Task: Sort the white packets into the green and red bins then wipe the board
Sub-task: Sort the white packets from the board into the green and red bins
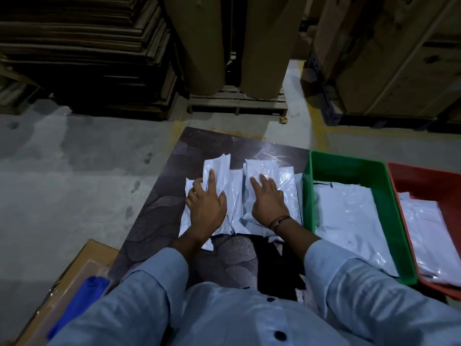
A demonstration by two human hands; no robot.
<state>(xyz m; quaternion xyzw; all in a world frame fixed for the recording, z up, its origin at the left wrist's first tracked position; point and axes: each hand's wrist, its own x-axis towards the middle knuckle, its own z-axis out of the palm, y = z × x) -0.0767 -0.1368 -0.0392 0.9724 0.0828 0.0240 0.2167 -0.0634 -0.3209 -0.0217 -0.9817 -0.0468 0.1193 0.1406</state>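
Several white packets [235,193] lie in a loose pile on the dark board [154,221]. My left hand [207,203] rests on the pile's left side, thumb and fingers pinching a long packet [217,171] that stands up a little. My right hand [268,199] lies flat, fingers spread, on the right-hand packets [287,181]. The green bin [349,166] stands right of the pile with white packets [349,216] inside. Past it, the red bin [424,178] also holds white packets [429,236].
A blue cloth [79,303] lies on a cardboard box [82,255] at my lower left. Grey concrete floor [62,183] surrounds the board. A wooden pallet [237,101] with large brown rolls, stacked boards and cartons stand behind.
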